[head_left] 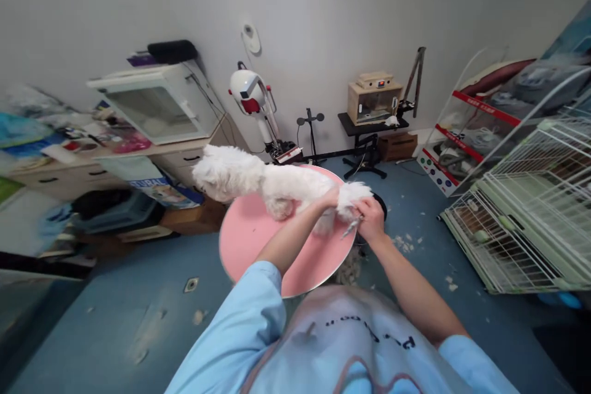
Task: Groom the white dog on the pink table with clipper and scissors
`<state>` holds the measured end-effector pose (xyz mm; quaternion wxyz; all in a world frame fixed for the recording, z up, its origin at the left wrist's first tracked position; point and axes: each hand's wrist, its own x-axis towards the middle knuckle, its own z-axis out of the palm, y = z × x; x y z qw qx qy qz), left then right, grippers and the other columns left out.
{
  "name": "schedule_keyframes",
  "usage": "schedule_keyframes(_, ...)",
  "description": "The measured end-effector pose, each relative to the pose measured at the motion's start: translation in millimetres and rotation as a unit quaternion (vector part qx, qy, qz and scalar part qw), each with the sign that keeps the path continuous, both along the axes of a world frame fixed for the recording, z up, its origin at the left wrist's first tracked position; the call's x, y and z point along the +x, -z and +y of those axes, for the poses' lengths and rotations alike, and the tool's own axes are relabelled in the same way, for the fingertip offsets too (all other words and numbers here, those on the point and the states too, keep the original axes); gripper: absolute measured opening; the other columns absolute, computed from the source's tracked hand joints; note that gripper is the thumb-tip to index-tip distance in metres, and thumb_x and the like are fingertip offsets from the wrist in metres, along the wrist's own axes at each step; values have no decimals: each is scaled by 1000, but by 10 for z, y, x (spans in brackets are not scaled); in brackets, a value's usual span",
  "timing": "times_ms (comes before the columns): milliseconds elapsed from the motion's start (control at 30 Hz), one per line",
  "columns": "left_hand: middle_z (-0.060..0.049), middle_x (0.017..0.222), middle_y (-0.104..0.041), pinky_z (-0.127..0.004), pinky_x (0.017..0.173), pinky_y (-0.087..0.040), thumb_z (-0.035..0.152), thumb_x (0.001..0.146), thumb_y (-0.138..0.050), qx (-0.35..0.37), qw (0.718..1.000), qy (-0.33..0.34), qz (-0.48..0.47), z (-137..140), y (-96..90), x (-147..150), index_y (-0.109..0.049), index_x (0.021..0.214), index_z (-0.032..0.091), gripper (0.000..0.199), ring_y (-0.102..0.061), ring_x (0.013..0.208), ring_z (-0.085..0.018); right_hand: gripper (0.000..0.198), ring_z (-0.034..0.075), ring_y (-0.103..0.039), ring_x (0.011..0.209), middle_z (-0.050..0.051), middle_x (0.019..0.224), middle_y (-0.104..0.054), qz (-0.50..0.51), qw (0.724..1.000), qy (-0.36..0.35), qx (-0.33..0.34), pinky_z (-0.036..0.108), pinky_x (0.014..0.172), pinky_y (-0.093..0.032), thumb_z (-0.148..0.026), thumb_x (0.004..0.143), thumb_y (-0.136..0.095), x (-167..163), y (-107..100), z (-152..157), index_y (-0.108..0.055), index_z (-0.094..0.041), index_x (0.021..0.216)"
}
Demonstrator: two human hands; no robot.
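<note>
A white, fluffy dog (300, 184) stands on a round pink table (244, 240), its head to the left and its rear to the right. My left hand (330, 197) rests against its hindquarters, beside the longer fur at the rear, and its fingers are hidden by that fur. In my right hand (372, 217) is a pair of scissors (351, 229), closed in the fingers. Their metal blades point down and to the left, near the fur of the hind end.
Clipped fur (348, 268) lies on the blue floor around the table's right side. A white dryer on a stand (249, 89) is behind the table. Wire cages (517, 215) and a red-edged shelf rack (480, 111) are at right. A cabinet with a glass-fronted box (152, 108) stands left.
</note>
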<state>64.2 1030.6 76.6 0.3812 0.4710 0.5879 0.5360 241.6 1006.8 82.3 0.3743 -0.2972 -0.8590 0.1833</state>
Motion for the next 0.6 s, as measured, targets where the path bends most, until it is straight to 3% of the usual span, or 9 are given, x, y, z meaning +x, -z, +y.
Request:
schedule_keyframes(100,-4,65,-66,-30,65,-49,6,60,-70,-11,998,65,20,-88,-44,-28,-68,63,14,9,-57,62,-16,27,20,-57,77,6,80,-63,104,994,12,-22,32,75,-48,-35,91,-54,-3,-244,241,-70,-21,76)
schedule_keyframes(200,-9,99,-74,-32,86,-52,6,49,-81,2,991,121,60,-256,-298,-267,-75,84,15,37,-66,94,-24,30,17,-53,69,2,69,-58,135,988,-6,-69,28,67,-44,-38,87,-57,104,-506,470,-61,-21,63)
schedule_keyframes(267,-10,114,-71,-35,97,-49,16,56,-81,53,994,58,74,-331,-554,-433,-76,97,19,41,-63,110,-26,30,15,-51,64,0,65,-57,126,987,-22,-99,27,64,-43,-39,84,-58,140,-665,597,-57,-21,60)
schedule_keyframes(333,-10,109,-73,-36,98,-47,28,74,-71,124,989,7,84,-340,-802,-478,-77,94,20,23,-64,106,-24,30,15,-51,63,0,65,-57,117,986,-34,-116,27,64,-43,-39,82,-59,134,-786,690,-57,-21,58)
schedule_keyframes(433,-8,93,-74,-31,86,-49,33,80,-67,153,975,79,137,-250,-1000,-269,-78,84,20,18,-65,89,-21,26,15,-54,66,1,66,-60,103,986,-55,-116,27,65,-43,-37,80,-60,73,-890,777,-60,-21,59)
schedule_keyframes(500,-5,77,-71,-27,74,-46,33,78,-69,136,967,114,182,-159,-981,-52,-75,74,19,16,-61,74,-17,24,15,-55,67,1,67,-61,94,986,-66,-117,27,65,-42,-36,79,-59,22,-922,822,-62,-21,61)
schedule_keyframes(600,-1,63,-62,-24,63,-38,30,81,-63,123,966,69,219,-22,-830,162,-70,68,17,20,-52,61,-12,25,15,-54,65,1,67,-61,86,984,-66,-144,26,64,-41,-38,79,-58,-57,-932,927,-63,-20,63)
